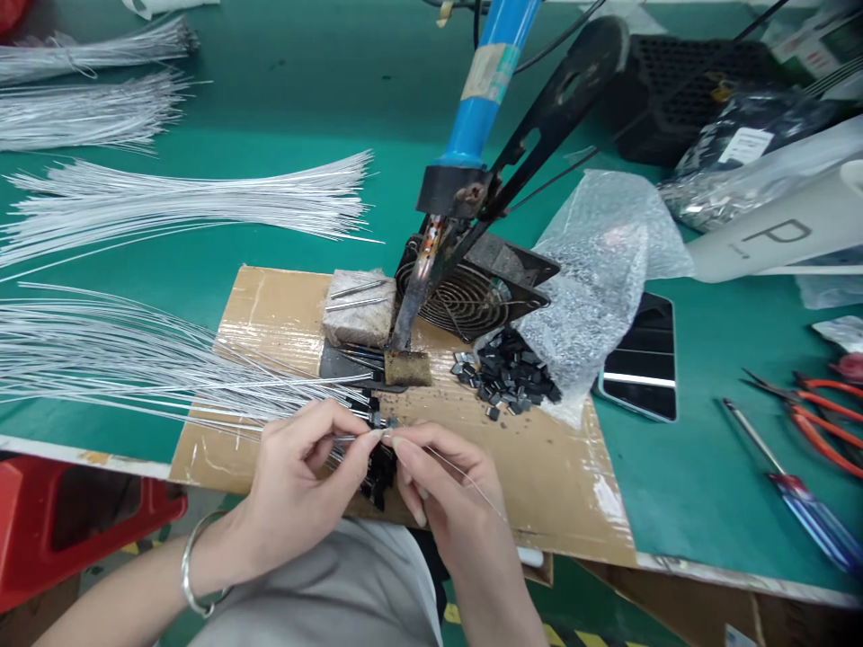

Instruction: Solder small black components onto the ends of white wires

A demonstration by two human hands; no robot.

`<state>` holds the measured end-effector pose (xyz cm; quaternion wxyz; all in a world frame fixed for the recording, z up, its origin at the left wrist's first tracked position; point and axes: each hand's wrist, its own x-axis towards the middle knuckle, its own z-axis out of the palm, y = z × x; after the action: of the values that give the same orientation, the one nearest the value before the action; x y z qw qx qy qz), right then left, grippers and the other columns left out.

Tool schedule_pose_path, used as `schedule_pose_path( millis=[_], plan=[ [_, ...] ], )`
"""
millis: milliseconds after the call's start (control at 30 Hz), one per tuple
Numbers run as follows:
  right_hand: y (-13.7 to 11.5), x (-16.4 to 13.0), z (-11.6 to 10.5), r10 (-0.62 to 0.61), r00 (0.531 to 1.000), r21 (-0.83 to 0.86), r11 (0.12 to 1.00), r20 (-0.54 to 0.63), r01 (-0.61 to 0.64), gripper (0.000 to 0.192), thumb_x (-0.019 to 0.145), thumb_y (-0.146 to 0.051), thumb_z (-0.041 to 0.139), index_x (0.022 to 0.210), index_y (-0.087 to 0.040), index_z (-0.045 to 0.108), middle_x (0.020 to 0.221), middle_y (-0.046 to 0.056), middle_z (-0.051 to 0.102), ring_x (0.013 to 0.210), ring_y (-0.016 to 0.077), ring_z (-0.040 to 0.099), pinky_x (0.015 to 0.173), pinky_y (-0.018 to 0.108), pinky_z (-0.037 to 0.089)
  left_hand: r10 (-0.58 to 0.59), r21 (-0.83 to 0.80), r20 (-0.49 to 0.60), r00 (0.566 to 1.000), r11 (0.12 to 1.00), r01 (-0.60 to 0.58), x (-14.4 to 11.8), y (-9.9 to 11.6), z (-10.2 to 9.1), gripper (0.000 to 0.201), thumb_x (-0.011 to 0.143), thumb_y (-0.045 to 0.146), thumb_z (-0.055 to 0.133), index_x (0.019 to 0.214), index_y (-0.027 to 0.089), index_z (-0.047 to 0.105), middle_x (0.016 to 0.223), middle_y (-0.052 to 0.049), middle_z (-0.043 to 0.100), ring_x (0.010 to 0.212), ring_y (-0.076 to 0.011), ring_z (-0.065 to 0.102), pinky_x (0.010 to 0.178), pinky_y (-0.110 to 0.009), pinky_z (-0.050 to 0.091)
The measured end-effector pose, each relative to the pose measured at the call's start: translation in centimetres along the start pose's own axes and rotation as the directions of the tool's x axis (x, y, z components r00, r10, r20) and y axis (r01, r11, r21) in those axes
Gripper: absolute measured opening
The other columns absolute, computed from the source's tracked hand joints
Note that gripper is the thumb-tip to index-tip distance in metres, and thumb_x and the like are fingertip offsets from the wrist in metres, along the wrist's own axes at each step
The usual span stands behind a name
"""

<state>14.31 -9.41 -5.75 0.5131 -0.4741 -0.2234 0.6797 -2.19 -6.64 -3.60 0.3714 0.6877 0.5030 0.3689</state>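
My left hand is closed in a pinch, thumb against forefinger, around a thin wire end that the fingers mostly hide. Its fingertips meet those of my right hand, which is also pinched. A thin pale wire runs from the right fingertips back over that hand. Just beyond and under the fingers lie small black pieces at the ends of several wires. The bundle of grey-white wires reaches in from the left toward the left hand. What sits exactly between the fingertips is too small to make out.
A soldering iron with blue handle hangs tip-down above a sponge. Behind are a wrapped block and a fan. Black chips spill from a bubble-wrap bag. Rightward lie a phone, screwdriver and pliers.
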Motion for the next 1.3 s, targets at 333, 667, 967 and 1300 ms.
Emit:
schedule_pose_path(
  millis=[333,667,967,1300],
  plan=[
    [0.1,0.3,-0.2,-0.003,1.0,-0.029,1.0,-0.018,0.003,0.025,0.079,-0.045,0.089,0.075,-0.021,0.082,0.052,-0.004,0.056,0.04,0.0042,0.042,0.04,0.018,0.026,-0.012,0.023,0.033,0.999,1.0,0.011,0.0,-0.1,-0.2,0.015,0.095,0.012,0.066,0.083,0.022,0.066,0.061,0.009,0.044,0.049,-0.0079,0.027,0.045,-0.023,0.021],
    [-1.5,0.1,0.3,0.092,0.993,-0.119,0.988,-0.078,-0.101,0.025,0.073,-0.04,0.088,0.068,-0.018,0.079,0.046,-0.004,0.054,0.041,0.0065,0.041,0.044,0.022,0.025,-0.079,-0.018,0.103,0.992,0.997,0.081,0.6,0.2,-0.6,0.017,0.093,0.014,0.065,0.078,0.02,0.068,0.058,0.007,0.047,0.049,-0.0081,0.028,0.043,-0.023,0.019],
    [-1.1,0.2,0.2,0.079,0.995,-0.112,0.99,-0.066,-0.086,0.025,0.076,-0.042,0.087,0.07,-0.019,0.081,0.047,-0.004,0.055,0.041,0.0063,0.041,0.043,0.022,0.024,-0.088,-0.043,0.098,0.991,0.995,0.093,0.6,0.0,-0.5,0.016,0.093,0.013,0.065,0.078,0.02,0.067,0.056,0.009,0.042,0.048,-0.0075,0.023,0.043,-0.023,0.017],
    [0.2,0.3,0.7,-0.006,0.997,0.014,1.0,-0.077,0.007,0.024,0.076,-0.042,0.088,0.076,-0.019,0.084,0.05,-0.004,0.052,0.039,0.0049,0.037,0.039,0.019,0.026,-0.19,-0.118,0.041,0.981,0.974,0.193,-0.2,-0.3,0.3,0.018,0.097,0.023,0.063,0.08,0.019,0.065,0.058,0.006,0.047,0.05,-0.0089,0.03,0.046,-0.024,0.025]
  ],
)
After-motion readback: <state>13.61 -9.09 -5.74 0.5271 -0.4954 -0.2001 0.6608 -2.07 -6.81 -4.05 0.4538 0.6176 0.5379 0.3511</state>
